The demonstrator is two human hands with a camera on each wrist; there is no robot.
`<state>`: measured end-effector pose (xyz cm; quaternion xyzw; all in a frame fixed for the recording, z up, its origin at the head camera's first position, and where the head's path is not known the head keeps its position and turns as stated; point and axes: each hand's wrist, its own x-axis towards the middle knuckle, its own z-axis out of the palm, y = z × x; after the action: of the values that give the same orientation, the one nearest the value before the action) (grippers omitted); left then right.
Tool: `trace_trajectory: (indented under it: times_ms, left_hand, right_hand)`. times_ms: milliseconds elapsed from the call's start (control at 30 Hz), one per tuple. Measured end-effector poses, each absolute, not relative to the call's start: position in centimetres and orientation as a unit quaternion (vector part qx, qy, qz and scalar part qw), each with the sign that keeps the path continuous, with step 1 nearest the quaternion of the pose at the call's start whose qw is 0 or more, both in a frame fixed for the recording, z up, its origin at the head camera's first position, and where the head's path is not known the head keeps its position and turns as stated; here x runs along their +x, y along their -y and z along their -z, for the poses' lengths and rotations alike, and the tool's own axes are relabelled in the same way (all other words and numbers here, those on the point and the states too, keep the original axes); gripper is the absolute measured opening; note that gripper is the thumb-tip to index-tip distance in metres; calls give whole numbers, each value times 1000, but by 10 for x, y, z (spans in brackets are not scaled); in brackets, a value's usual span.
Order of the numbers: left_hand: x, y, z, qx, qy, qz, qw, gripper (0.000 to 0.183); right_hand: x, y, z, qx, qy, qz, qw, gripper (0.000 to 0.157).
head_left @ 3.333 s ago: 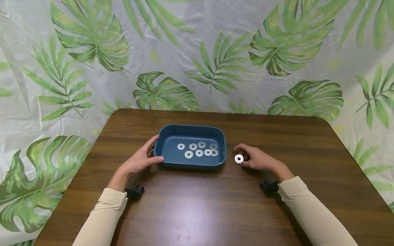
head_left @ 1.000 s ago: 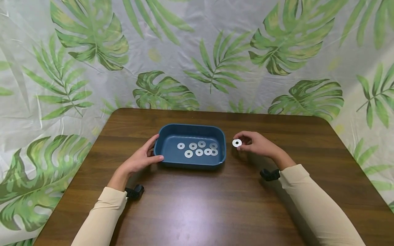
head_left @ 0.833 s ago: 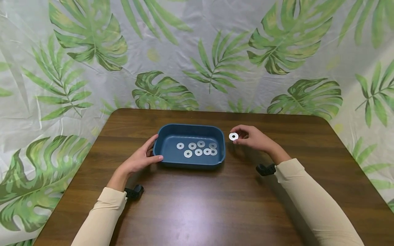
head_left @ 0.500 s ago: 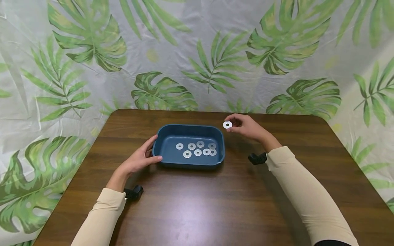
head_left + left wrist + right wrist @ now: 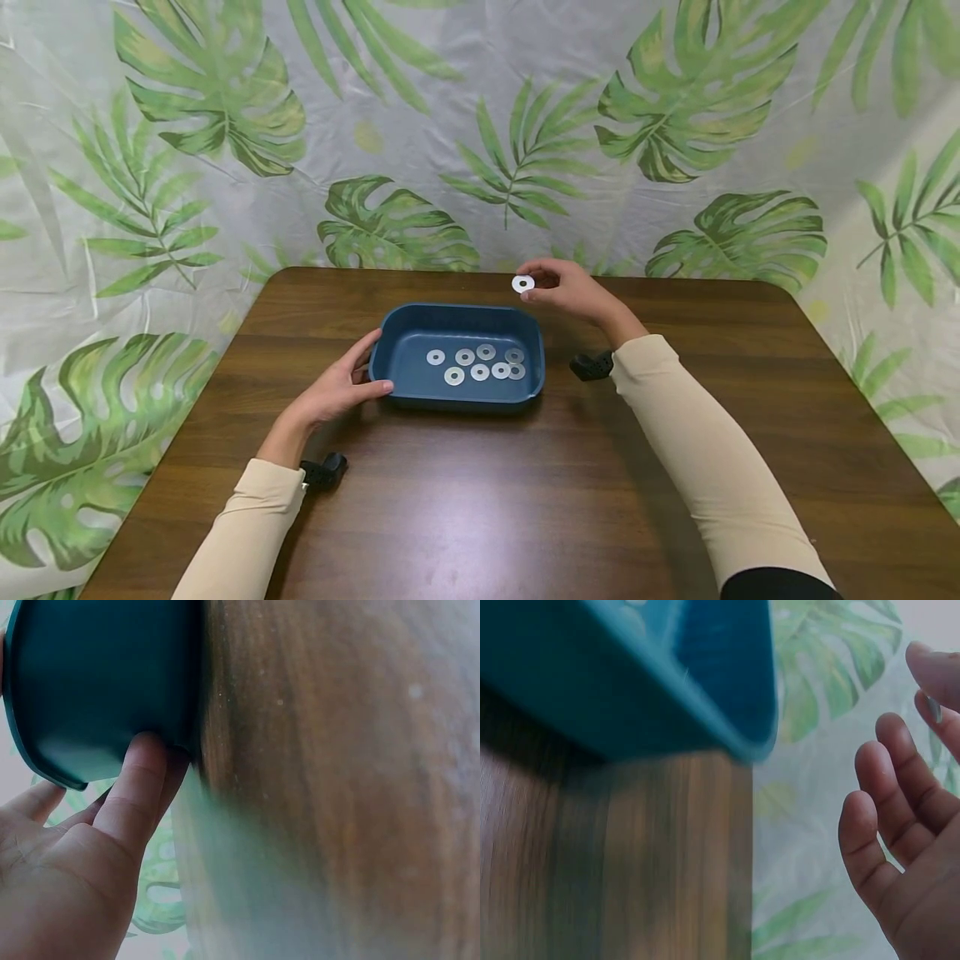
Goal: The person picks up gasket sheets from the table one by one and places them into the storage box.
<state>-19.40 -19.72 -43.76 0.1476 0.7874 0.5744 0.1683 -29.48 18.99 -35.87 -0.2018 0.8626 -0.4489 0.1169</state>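
Observation:
A blue rectangular tray (image 5: 457,396) stands on the table with several flat metal washers (image 5: 453,376) lying inside it. My left hand (image 5: 339,389) holds the tray's left end, its thumb by the front rim; the left wrist view shows fingers (image 5: 139,780) against the outer wall. Beyond the tray's far right corner, my right hand (image 5: 573,292) pinches a washer (image 5: 522,284) between thumb and fingers, with its flat face toward the head camera. In the right wrist view only a thin edge of that washer (image 5: 933,709) shows, and the other fingers are spread loosely.
The brown wooden table (image 5: 480,500) spreads around the tray, its far edge just behind the right hand. A leaf-printed cloth (image 5: 450,108) hangs behind the table. Black wrist straps (image 5: 325,472) sit on both wrists.
My right hand has carried the pinched washer away from me and leftward, from beside the tray's right end to behind its far right corner. The left hand stays on the tray.

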Motion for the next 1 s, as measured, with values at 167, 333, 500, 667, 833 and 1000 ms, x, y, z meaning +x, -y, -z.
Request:
trace_trajectory:
  times_ms: [167,333,500,667,833,1000]
  left_hand:
    - [-194,198,438,145,-792,-568,168,88]
    - [-194,199,438,144,-801,-556,167,89]
    - [-196,199,440,146,-802,-555,166,88]
    - [-196,198,440,149,-798,-559,168,88]
    - [-196,198,439,147,-794,-565,169,88]
    - [-197,199,439,147,-791,-570,169,88]
  right_hand:
    - [-296,-169,356,-220,-857,451,115,45]
    - [-298,-149,358,-236,-851,455,117,45]
    - [-296,-130,359,-255,-838,465,127,42]
    - [-293,-113,363,-282,-833,457,136,41]
    - [-292,-100,367,-301,-826,454,145,41]
    - [-291,-93,373,-316,-824,439,166,43]
